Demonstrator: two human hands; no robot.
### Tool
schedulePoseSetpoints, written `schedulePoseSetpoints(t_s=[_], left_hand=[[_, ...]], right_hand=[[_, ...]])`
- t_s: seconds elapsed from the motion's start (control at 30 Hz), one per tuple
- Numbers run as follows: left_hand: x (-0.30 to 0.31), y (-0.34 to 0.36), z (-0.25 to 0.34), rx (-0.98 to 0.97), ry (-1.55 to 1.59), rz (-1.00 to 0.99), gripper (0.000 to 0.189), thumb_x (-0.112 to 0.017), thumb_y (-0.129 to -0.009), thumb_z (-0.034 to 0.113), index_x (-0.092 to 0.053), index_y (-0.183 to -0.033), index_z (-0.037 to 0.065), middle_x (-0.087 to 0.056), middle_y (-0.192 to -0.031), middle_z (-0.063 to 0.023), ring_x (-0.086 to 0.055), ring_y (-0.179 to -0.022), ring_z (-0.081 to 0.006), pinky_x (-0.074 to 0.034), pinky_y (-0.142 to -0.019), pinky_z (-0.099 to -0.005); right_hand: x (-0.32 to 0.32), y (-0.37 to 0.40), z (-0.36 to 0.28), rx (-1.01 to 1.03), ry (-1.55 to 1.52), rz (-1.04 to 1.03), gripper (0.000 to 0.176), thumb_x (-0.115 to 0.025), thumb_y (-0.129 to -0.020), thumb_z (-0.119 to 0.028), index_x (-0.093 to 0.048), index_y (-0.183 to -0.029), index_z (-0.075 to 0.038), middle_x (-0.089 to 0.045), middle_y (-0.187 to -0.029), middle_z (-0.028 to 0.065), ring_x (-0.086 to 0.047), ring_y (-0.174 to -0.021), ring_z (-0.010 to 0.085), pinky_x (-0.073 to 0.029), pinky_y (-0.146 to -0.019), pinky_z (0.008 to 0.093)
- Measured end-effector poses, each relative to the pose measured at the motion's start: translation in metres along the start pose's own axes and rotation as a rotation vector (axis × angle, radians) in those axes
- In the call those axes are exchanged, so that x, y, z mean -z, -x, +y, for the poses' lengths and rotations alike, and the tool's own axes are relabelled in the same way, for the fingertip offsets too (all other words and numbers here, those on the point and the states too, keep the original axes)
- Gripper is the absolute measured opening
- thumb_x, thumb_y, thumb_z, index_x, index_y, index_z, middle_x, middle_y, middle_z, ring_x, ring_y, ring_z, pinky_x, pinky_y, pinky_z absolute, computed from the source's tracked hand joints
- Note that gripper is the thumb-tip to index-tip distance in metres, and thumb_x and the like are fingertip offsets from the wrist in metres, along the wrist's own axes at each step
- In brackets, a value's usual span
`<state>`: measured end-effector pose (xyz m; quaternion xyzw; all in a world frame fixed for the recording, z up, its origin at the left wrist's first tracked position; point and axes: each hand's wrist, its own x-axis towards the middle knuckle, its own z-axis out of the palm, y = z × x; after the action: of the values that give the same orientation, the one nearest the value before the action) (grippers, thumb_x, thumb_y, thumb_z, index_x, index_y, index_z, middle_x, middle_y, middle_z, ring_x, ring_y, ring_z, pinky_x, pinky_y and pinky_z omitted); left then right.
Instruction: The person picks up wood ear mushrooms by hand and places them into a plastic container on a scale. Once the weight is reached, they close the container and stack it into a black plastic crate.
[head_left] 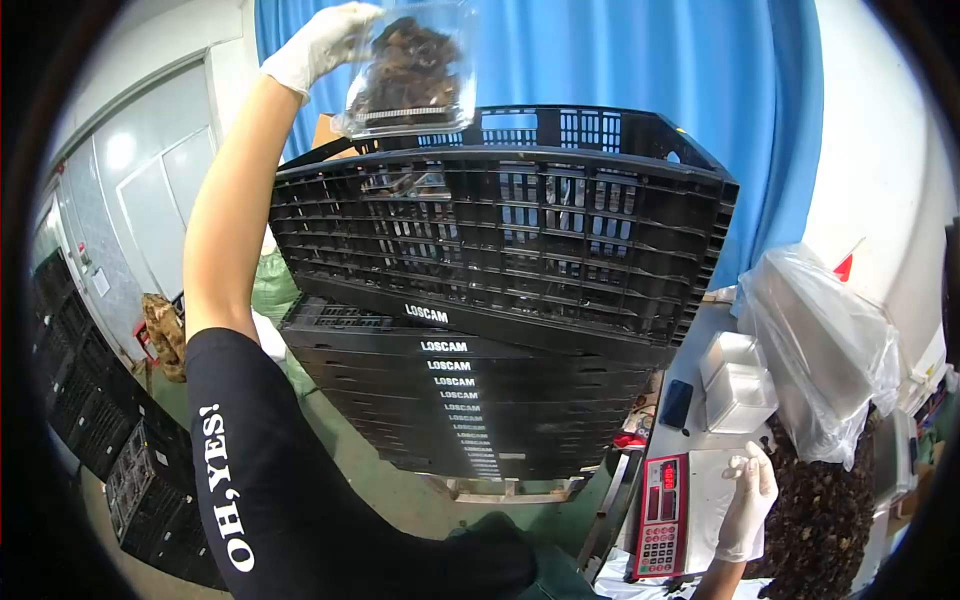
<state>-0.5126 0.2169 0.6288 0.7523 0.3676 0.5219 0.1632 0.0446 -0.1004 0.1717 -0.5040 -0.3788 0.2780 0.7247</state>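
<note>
High at the upper left, my left hand [325, 45], in a white glove, grips a clear plastic clamshell box [465, 70] by its left side. Dark brown, crinkled pieces [410, 65] fill the box. It is held above the rim of a black plastic crate [500, 260] marked LOSCAM. At the lower right, my gloved right hand [748, 505] is over a scale [663, 515] with a red keypad panel and lit digits. Its fingers are loosely bent and apart, with nothing visible in them.
Folded black crates [475, 400] are stacked under the open crate. Beside the scale lie a phone [677, 404], stacked clear boxes [738, 385], a plastic bag of containers [825, 340] and a dark heap of loose pieces [820, 520]. More crates [150, 490] stand left; a blue curtain [640, 60] hangs behind.
</note>
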Motion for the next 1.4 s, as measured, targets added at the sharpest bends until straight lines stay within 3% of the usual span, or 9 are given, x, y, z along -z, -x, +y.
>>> schedulePoseSetpoints(t_s=[0.2,0.43,0.57,0.9,1.13,1.17,1.2,1.27,1.4], left_hand=[[-0.017,0.038,-0.056,0.277,-0.52,-0.134,0.028,-0.059,-0.086,0.029,-0.071,-0.094,0.006,-0.063,-0.083,-0.0043,-0.055,-0.077,-0.0146,-0.046,-0.069,-0.0288],[-0.038,0.035,-0.116,0.408,-1.317,-0.795,0.051,-0.072,-0.072,0.042,-0.069,-0.122,0.03,-0.072,-0.111,-0.0014,-0.067,-0.1,-0.0208,-0.051,-0.088,-0.0339],[-0.04,0.036,-0.117,0.871,-0.79,-0.679,0.048,-0.074,-0.068,0.05,-0.075,-0.11,0.025,-0.073,-0.105,-0.0018,-0.068,-0.091,-0.0172,-0.052,-0.083,-0.0331],[-0.079,0.065,-0.048,0.783,-0.533,-0.686,0.038,-0.053,-0.097,0.036,-0.063,-0.119,0.006,-0.07,-0.106,-0.008,-0.068,-0.084,-0.0151,-0.058,-0.07,-0.0329],[-0.26,0.206,0.079,-0.396,0.262,0.532,0.028,-0.054,-0.098,0.018,-0.063,-0.116,0.0,-0.068,-0.103,-0.0115,-0.067,-0.09,-0.0183,-0.054,-0.079,-0.0286],[-0.281,0.245,0.068,-0.817,-0.48,0.608,0.021,-0.051,-0.097,0.01,-0.066,-0.106,-0.001,-0.068,-0.09,-0.011,-0.066,-0.079,-0.0162,-0.055,-0.072,-0.0282],[-0.283,0.279,0.063,-0.885,-0.209,0.007,0.016,-0.056,-0.095,0.013,-0.067,-0.096,0.001,-0.066,-0.082,-0.0079,-0.064,-0.073,-0.0167,-0.054,-0.069,-0.0285],[-0.327,0.294,0.055,-0.95,0.155,-0.647,0.015,-0.062,-0.092,0.016,-0.068,-0.086,0.003,-0.065,-0.073,-0.0047,-0.062,-0.067,-0.0171,-0.053,-0.065,-0.0289],[-0.542,0.326,0.061,-0.172,0.423,-0.257,0.012,-0.06,-0.092,0.011,-0.064,-0.089,0.001,-0.067,-0.099,-0.0101,-0.061,-0.09,-0.0209,-0.047,-0.084,-0.0325]], right_hand=[[-0.008,0.003,0.012,-0.076,-0.082,-0.001,0.026,-0.054,-0.099,-0.014,-0.061,-0.117,0.004,-0.061,-0.085,0.0059,-0.055,-0.076,0.0117,-0.045,-0.072,0.026],[-0.004,0.005,0.028,-0.102,-0.014,0.012,0.027,-0.055,-0.1,-0.016,-0.063,-0.117,0.002,-0.061,-0.087,0.0048,-0.055,-0.077,0.0113,-0.044,-0.071,0.0256],[-0.01,0.007,0.029,-0.106,-0.025,0.028,0.028,-0.056,-0.099,-0.018,-0.063,-0.117,0.002,-0.062,-0.088,0.0043,-0.055,-0.077,0.0112,-0.044,-0.071,0.0255],[0.0,0.009,0.041,-0.096,-0.06,0.004,0.028,-0.056,-0.1,-0.018,-0.063,-0.116,0.004,-0.062,-0.089,0.0054,-0.056,-0.079,0.0121,-0.046,-0.071,0.0264],[0.0,0.036,0.049,-0.455,-0.053,0.052,0.027,-0.055,-0.1,-0.018,-0.064,-0.118,0.001,-0.069,-0.097,0.008,-0.066,-0.086,0.0143,-0.053,-0.077,0.027],[0.004,0.042,0.058,-0.537,-0.073,0.032,0.027,-0.056,-0.1,-0.017,-0.063,-0.119,0.001,-0.069,-0.098,0.0086,-0.066,-0.087,0.0135,-0.054,-0.076,0.0269],[0.008,0.05,0.074,-0.435,-0.073,-0.013,0.026,-0.059,-0.098,-0.016,-0.063,-0.118,0.001,-0.069,-0.099,0.0089,-0.064,-0.086,0.0117,-0.053,-0.073,0.0259],[0.019,0.065,0.103,-0.496,-0.061,-0.056,0.027,-0.056,-0.097,-0.012,-0.063,-0.119,0.003,-0.071,-0.097,0.0073,-0.062,-0.081,0.0098,-0.051,-0.07,0.0226],[0.035,0.121,0.142,-0.442,0.114,-0.01,0.035,-0.058,-0.094,-0.02,-0.063,-0.12,0.004,-0.071,-0.094,0.0077,-0.063,-0.078,0.01,-0.053,-0.071,0.026]])
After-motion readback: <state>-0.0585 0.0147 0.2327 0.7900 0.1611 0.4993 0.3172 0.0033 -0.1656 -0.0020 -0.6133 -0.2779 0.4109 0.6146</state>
